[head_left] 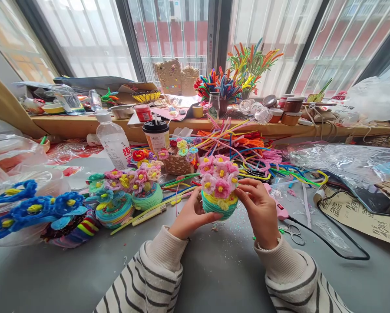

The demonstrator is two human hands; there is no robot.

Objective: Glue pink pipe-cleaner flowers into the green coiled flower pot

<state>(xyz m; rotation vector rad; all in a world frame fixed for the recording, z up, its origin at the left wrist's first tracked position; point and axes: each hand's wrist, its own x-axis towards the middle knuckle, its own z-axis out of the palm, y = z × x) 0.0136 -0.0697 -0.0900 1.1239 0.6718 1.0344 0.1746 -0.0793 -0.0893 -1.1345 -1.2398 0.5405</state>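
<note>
A small pot (pixel 219 208) wrapped in teal and yellow cord holds pink fuzzy flowers (pixel 221 188) with yellow centres, upright above the grey table. My left hand (pixel 194 214) grips the pot from the left, thumb across its front. My right hand (pixel 257 208) is at the flowers' right side, thumb and index finger pinched together against a petal; whether they hold a petal or something smaller is not clear. Several finished-looking flower pots stand to the left, among them a green one (pixel 147 198), a striped one (pixel 115 212) and one with blue flowers (pixel 35 208).
Behind are a water bottle (pixel 113 141), a lidded cup (pixel 156 137), a woven basket (pixel 178 164) and loose pipe cleaners (pixel 247 145). Scissors (pixel 293 234), a pink glue gun (pixel 279 208) with black cable (pixel 332 250) and sandpaper sheets (pixel 364 217) lie to the right.
</note>
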